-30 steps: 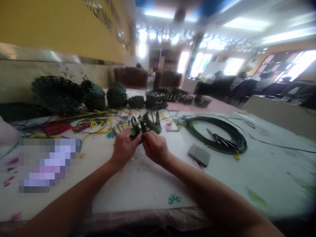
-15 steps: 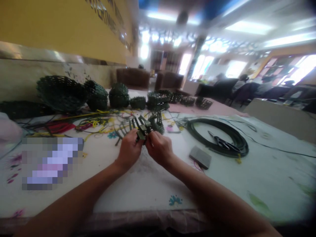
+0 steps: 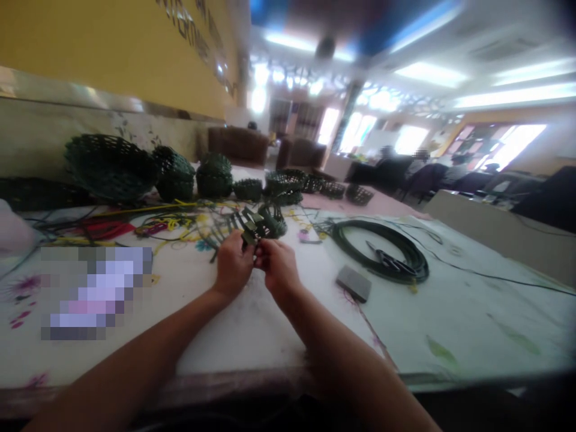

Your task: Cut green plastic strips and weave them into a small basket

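Both my hands meet over the middle of the table. My left hand [image 3: 233,266] and my right hand [image 3: 276,264] are closed on a small half-woven dark green basket piece [image 3: 260,224], whose loose strips stick up and away from me. My fingers pinch its near edge. The piece hangs just above the white flowered tablecloth [image 3: 252,324].
A coil of dark green strip [image 3: 378,251] with scissors [image 3: 387,260] on it lies to the right, a grey flat block [image 3: 353,283] nearer. Finished green baskets [image 3: 110,167] line the far edge. Yellow and red strands [image 3: 135,225] lie left. People sit far right.
My hands with the woven piece have drawn slightly closer together and shifted left in view; the head has turned a little, so the table edge on the right shows more.
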Tool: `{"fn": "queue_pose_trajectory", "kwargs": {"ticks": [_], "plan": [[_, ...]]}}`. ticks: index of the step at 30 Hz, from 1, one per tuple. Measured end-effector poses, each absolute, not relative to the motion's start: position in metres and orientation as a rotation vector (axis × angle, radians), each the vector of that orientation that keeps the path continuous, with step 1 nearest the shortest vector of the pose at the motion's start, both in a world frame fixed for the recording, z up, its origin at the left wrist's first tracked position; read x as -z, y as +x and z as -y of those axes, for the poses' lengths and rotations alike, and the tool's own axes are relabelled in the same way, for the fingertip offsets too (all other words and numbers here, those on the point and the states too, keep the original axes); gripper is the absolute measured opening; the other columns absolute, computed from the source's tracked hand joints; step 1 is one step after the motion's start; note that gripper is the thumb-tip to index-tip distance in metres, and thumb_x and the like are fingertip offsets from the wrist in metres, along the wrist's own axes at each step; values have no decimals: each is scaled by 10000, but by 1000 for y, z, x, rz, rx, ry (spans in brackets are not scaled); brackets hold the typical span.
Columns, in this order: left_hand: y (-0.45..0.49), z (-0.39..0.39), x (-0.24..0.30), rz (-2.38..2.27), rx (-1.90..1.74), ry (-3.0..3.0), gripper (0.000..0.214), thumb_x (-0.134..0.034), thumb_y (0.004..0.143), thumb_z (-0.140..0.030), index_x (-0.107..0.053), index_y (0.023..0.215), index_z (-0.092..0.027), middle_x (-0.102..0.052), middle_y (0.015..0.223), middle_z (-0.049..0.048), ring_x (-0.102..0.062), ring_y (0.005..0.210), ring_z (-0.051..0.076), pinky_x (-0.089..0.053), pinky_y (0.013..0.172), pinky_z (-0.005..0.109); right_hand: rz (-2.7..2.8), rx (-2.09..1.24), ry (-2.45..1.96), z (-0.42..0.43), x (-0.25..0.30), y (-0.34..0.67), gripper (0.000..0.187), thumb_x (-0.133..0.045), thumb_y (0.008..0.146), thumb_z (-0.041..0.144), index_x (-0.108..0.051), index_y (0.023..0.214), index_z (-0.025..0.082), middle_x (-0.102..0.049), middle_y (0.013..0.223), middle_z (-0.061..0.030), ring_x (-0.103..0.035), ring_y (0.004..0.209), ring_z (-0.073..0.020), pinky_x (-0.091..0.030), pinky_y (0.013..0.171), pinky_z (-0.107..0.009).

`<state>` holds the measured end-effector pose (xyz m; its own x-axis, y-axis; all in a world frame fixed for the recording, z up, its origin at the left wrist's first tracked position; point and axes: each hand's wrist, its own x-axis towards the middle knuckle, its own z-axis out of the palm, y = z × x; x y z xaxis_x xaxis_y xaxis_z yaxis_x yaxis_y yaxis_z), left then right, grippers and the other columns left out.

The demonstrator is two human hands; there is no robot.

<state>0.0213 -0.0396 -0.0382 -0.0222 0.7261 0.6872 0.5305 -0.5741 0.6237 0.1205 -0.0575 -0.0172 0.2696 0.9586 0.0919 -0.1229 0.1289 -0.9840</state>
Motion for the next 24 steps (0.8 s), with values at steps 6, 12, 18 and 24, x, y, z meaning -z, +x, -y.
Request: {"fn": "queue_pose_trajectory", "kwargs": {"ticks": [6,12,18,24], "plan": [[18,37,39,-1346,-1654,2114,167,-546,856,-180,-493,699,-194,-546,728,27,-531,700,185,-408,675,306,1347,-418,-1255,77,17,156,119,-645,812,295,-634,786,180,-571,601,3,-530,538,-142,-467,516,-260],[18,38,37,-1297,-1656,2112,145,-545,867,-168,-523,725,-185,-570,751,32,-545,713,183,-415,686,303,2026,896,-1015,67,19,173,163,-535,948,174,-663,1049,186,-648,1046,-125,-543,988,-250,-445,923,-426],[16,37,36,-1262,-1658,2098,178,-548,886,-207,-518,711,-186,-573,736,25,-540,699,173,-415,669,295,2158,1062,-918,55,16,166,221,-464,981,135,-656,898,207,-626,850,-61,-496,846,-219,-366,923,-408],[17,38,36,-1261,-1660,2077,238,-542,902,-254,-498,677,-187,-551,719,24,-522,684,170,-399,657,299,2085,1002,-901,50,22,159,281,-441,981,129,-588,750,191,-566,698,-48,-463,713,-209,-339,724,-360]]}}
